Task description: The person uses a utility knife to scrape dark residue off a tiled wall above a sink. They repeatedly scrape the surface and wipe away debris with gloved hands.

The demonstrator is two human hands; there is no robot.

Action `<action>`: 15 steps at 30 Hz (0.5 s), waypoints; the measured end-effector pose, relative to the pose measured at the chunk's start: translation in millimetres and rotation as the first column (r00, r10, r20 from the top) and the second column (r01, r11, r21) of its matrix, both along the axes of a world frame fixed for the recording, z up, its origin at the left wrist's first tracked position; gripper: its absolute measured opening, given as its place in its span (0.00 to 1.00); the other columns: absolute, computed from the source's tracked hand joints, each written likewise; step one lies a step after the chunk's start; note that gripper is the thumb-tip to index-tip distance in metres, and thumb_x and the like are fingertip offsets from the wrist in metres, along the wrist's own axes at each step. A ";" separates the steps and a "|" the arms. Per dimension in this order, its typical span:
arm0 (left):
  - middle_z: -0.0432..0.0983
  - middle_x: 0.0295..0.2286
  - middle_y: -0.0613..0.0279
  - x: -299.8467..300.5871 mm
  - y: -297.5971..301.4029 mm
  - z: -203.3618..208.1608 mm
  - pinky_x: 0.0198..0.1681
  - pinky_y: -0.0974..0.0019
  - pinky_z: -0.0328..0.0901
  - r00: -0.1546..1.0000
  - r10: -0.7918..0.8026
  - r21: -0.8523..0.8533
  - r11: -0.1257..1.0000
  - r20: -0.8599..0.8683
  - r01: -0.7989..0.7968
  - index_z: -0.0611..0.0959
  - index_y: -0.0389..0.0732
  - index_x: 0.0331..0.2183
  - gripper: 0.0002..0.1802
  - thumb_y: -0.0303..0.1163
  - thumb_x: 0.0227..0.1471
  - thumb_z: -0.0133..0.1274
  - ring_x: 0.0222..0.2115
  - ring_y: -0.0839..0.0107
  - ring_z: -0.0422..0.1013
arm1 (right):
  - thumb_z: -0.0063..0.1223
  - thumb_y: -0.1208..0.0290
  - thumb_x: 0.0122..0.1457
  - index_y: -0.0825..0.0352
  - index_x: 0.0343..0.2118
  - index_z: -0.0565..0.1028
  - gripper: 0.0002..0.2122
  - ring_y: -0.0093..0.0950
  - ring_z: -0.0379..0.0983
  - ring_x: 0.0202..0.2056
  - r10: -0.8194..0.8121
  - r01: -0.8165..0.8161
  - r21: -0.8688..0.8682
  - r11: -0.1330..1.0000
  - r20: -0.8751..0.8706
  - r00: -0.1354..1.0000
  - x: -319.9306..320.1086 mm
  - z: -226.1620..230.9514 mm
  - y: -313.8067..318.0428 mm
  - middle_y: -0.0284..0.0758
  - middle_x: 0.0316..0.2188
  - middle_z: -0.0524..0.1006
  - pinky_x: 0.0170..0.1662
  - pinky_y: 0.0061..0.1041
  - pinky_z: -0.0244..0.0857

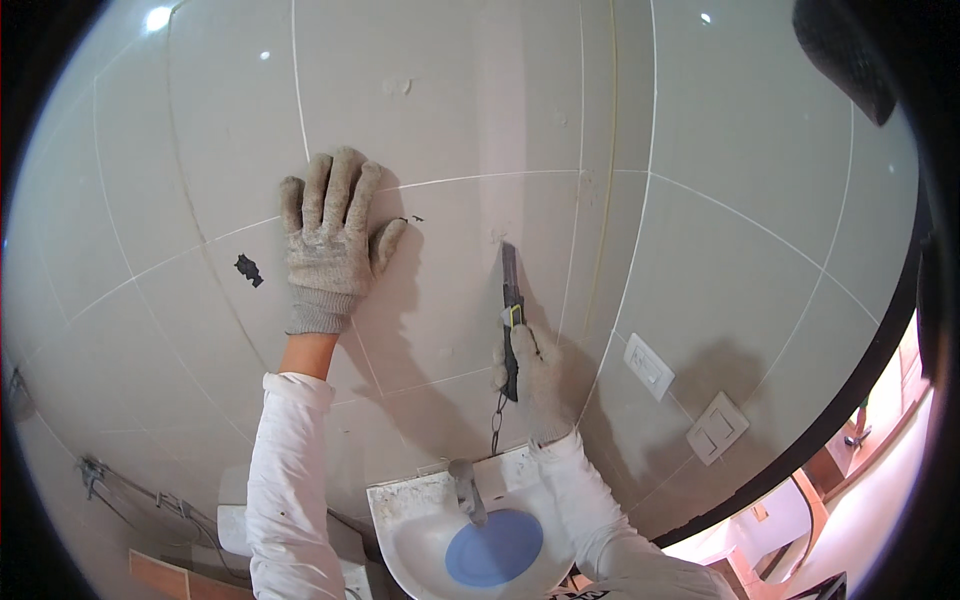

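Note:
My left hand [331, 240], in a dirty knitted work glove, presses flat on the grey tiled wall [440, 290] with its fingers stretched upward. In my gloved right hand [535, 380] is a black utility knife [512, 310] with a small yellow-green part. Its blade points up, and the tip meets or nearly meets the wall at a small rough mark [500, 237]. A short dark chain [497, 425] hangs from the knife's lower end. One dark patch [249, 270] shows on the wall left of my left hand, and a smaller dark bit [417, 218] is by its thumb.
Below my hands stands a white washbasin [400, 520] with a tap [467, 490] and a blue oval dish [495, 548] in it. On the right wall are two white switch plates [649, 367] [717, 428]. Pipe fittings [150, 490] run along the lower left.

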State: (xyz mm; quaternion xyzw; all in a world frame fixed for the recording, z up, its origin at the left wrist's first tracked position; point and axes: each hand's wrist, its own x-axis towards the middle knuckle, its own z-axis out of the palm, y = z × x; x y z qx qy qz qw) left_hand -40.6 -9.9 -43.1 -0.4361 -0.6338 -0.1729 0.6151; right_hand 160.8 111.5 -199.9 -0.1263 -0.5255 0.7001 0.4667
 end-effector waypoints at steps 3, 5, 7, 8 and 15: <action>0.60 0.66 0.54 -1.9 0.0 -1.8 0.71 0.40 0.45 1.000 0.005 0.002 1.000 -0.013 -0.005 0.72 0.46 0.63 0.39 0.52 0.56 0.60 0.68 0.52 0.53 | 0.47 0.63 0.72 0.67 0.49 0.75 0.13 0.17 0.67 0.16 -0.019 0.015 0.070 0.997 0.044 0.999 3.2 14.6 -3.4 0.28 0.22 0.73 0.20 0.20 0.65; 0.60 0.66 0.54 2.4 -3.8 -1.5 0.70 0.40 0.45 1.000 0.019 -0.018 1.000 0.021 -0.019 0.72 0.46 0.63 0.38 0.52 0.56 0.60 0.68 0.52 0.53 | 0.47 0.63 0.73 0.67 0.50 0.75 0.13 0.17 0.67 0.16 -0.010 0.006 0.086 0.996 0.041 0.999 1.4 23.2 -3.2 0.28 0.22 0.73 0.20 0.20 0.64; 0.60 0.66 0.54 -1.9 -2.9 -2.9 0.70 0.40 0.45 1.000 0.007 -0.013 1.000 0.007 -0.007 0.72 0.46 0.63 0.38 0.53 0.56 0.60 0.68 0.52 0.54 | 0.47 0.62 0.73 0.66 0.50 0.75 0.13 0.17 0.67 0.17 0.026 -0.025 0.044 0.999 -0.024 0.999 -5.2 21.3 -5.6 0.27 0.22 0.73 0.20 0.20 0.64; 0.61 0.66 0.54 -5.0 -1.4 -2.8 0.70 0.40 0.45 1.000 -0.004 -0.006 1.000 -0.008 0.004 0.72 0.46 0.62 0.38 0.53 0.56 0.60 0.68 0.52 0.54 | 0.47 0.62 0.73 0.65 0.50 0.75 0.13 0.17 0.67 0.17 -0.011 0.011 0.038 0.999 -0.005 1.000 -4.9 13.3 -5.5 0.27 0.22 0.72 0.20 0.20 0.64; 0.62 0.65 0.54 -5.7 1.3 -2.0 0.69 0.39 0.46 0.998 -0.052 0.023 0.998 -0.030 0.052 0.72 0.45 0.62 0.38 0.52 0.55 0.61 0.67 0.51 0.55 | 0.45 0.66 0.73 0.65 0.51 0.74 0.11 0.16 0.66 0.17 -0.120 0.128 0.102 0.987 -0.076 0.990 -36.7 -4.5 18.2 0.27 0.22 0.71 0.21 0.19 0.63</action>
